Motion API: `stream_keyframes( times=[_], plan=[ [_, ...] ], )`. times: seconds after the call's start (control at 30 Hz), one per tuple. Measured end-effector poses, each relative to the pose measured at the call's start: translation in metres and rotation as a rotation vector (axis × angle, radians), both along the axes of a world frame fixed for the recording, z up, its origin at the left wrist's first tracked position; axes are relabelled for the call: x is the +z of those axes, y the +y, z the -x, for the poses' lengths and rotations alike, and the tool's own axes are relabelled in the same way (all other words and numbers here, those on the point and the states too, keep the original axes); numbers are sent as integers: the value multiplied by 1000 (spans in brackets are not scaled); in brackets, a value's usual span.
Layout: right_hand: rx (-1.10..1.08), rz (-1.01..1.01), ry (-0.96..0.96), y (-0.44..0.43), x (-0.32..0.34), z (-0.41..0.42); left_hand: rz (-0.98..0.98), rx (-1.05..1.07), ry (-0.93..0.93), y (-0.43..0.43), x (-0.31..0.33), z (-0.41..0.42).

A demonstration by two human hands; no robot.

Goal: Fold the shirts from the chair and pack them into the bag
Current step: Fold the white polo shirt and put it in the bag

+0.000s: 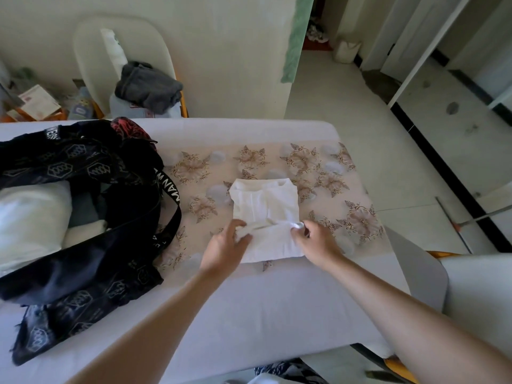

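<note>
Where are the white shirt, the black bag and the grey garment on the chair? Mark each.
white shirt (266, 203), head view, upper folded panel.
black bag (83, 270), head view, near side wall.
grey garment (149, 87), head view, middle of the heap.

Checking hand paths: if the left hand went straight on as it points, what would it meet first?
Likely the folded white fabric shirt: the left hand grips its edge and points across it.

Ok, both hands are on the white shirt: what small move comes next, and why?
Probably carry the pinched edge forward onto the collar end: the left hand and right hand each pinch a raised edge across the middle of the white shirt, whose far half lies flat.
</note>
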State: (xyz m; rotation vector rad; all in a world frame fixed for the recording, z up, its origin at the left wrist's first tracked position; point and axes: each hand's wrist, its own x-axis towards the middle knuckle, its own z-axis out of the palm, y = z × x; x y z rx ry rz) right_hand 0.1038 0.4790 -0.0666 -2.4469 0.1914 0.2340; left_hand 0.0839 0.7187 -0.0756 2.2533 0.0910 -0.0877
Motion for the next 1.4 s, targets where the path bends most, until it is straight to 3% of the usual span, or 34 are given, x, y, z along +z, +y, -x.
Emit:
stream_keyframes(
  times=[0.07,0.13,0.23,0.3,0.37,0.43,0.53,0.6,0.67,0.9,0.97,1.07,1.17,1.23,1.3,1.4],
  plan=[
    [-49,109,30,5,-5,-13,-135,32,-74,-4,4,-15],
    [-74,188,84,11,-13,-24,-329,-52,-336,-13,-2,-19],
    [-193,274,203,17,-27,-39,-491,-457,-542,-32,-23,-12],
    [-237,315,242,18,-35,-43,-681,-653,-322,-36,-40,-7],
    [-212,364,172,16,-43,-41,-781,-708,-89,-33,-55,-11],
    [-99,402,-92,12,-47,-35,-766,-708,-52,-31,-63,-16],
    [382,473,-485,2,-50,-25,-744,-673,-127,-29,-68,-23],
    [643,503,-465,-6,-52,-19,-708,-614,-162,-23,-72,-26],
    [717,556,-344,-14,-62,-14,-640,-551,-202,-18,-71,-29],
    [644,528,-203,-8,-39,-31,-496,-512,-303,7,-65,-46],
    [532,415,-43,-3,-18,-40,-377,-452,-168,10,-42,-53],
    [283,112,143,-7,2,-53,-224,-343,218,18,-11,-64],
    [81,-172,148,-14,5,-59,-85,-193,293,21,4,-69],
    [57,-120,124,-11,2,-62,-158,-80,214,16,8,-69],
    [69,-13,64,-5,-8,-67,-339,-16,-21,8,2,-68],
    [74,135,25,12,-21,-76,-514,-202,-294,-20,-11,-64]
  ],
)
